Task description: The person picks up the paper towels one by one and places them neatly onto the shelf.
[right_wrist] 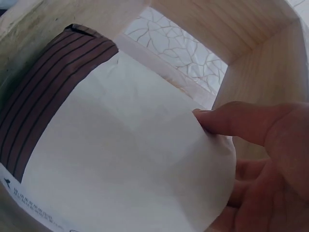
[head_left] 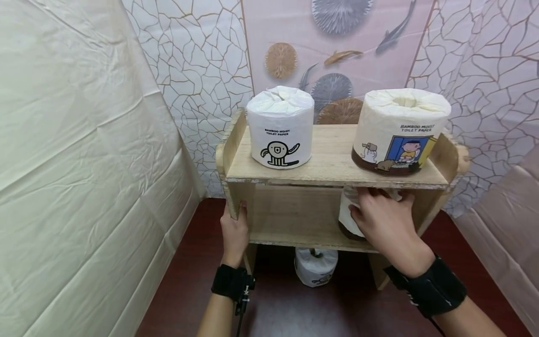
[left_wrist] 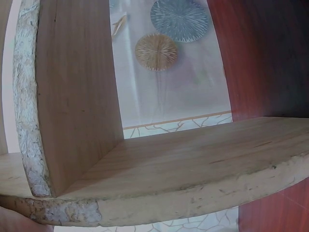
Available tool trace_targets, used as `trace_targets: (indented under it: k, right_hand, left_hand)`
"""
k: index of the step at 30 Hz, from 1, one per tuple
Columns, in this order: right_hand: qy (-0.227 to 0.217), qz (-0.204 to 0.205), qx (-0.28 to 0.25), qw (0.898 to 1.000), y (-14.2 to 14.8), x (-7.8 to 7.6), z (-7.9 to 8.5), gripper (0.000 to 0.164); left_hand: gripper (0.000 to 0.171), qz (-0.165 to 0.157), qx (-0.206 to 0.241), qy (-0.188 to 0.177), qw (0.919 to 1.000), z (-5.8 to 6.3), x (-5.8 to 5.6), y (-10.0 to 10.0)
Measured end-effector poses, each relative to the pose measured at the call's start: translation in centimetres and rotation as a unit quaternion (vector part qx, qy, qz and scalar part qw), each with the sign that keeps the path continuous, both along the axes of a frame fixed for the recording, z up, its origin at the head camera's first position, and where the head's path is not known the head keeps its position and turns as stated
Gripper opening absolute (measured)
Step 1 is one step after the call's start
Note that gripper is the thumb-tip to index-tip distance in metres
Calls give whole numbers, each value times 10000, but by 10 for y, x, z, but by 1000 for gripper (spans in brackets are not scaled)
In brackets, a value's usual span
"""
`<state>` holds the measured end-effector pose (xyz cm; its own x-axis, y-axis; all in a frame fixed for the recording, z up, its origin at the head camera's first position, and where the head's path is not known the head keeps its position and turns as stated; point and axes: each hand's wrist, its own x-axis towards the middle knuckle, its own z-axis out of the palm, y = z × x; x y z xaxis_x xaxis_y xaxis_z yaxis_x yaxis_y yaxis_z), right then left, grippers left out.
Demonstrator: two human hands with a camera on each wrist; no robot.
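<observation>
My right hand (head_left: 385,229) grips a wrapped toilet paper roll (head_left: 347,213) at the right of the wooden shelf's middle board (head_left: 294,217), under the top board. In the right wrist view the thumb (right_wrist: 217,121) presses the roll's white wrapper, the other fingers lie round its far side, and a brown striped band runs along its edge. My left hand (head_left: 235,234) holds the front edge of the shelf's left side panel (head_left: 241,194), thumb on the inner face. Only a bit of that hand shows in the left wrist view, at the lower left corner.
On the top board (head_left: 332,150) stand a white toilet paper roll (head_left: 281,128) at left and a cream one (head_left: 400,126) with a cartoon at right. Another roll (head_left: 316,267) sits below on the dark red floor (head_left: 177,281). A patterned cloth (head_left: 198,70) hangs behind.
</observation>
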<state>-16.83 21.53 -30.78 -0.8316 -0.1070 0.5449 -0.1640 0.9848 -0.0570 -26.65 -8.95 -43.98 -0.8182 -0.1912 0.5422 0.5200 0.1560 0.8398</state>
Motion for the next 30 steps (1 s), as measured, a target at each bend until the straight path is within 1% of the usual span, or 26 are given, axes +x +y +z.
trace_targets:
  k: [4, 6, 13, 15, 20, 22, 24, 27, 30]
  right_hand:
    - [-236, -69, -44, 9997, 4, 2, 1, 41]
    - [-249, -80, -35, 9997, 6, 4, 1, 43]
    - [110, 78, 85, 9999, 11, 5, 0, 49]
    - [173, 114, 136, 9997, 13, 5, -1, 51]
    - [368, 247, 265, 9987, 16, 6, -5, 48]
    - [451, 285, 326, 9980, 18, 6, -7, 49]
    - [516, 300, 389, 9975, 20, 6, -9, 54]
    - [551, 334, 439, 9970, 22, 7, -11, 61]
    - [424, 377, 381, 9977, 23, 6, -11, 64]
  left_hand:
    - [46, -23, 0, 28, 10000, 1, 0, 1]
    - [46, -47, 2, 17, 10000, 1, 1, 2]
    - [47, 63, -20, -67, 10000, 1, 1, 2]
    - [47, 57, -9, -91, 9999, 1, 1, 1]
    - [48, 45, -8, -133, 9999, 1, 2, 1]
    - [48, 31, -15, -137, 9999, 1, 2, 2]
    - [46, 12, -13, -136, 9999, 2, 1, 2]
    - [45, 16, -4, -130, 9999, 1, 0, 2]
    - [44, 76, 2, -149, 9999, 1, 0, 0]
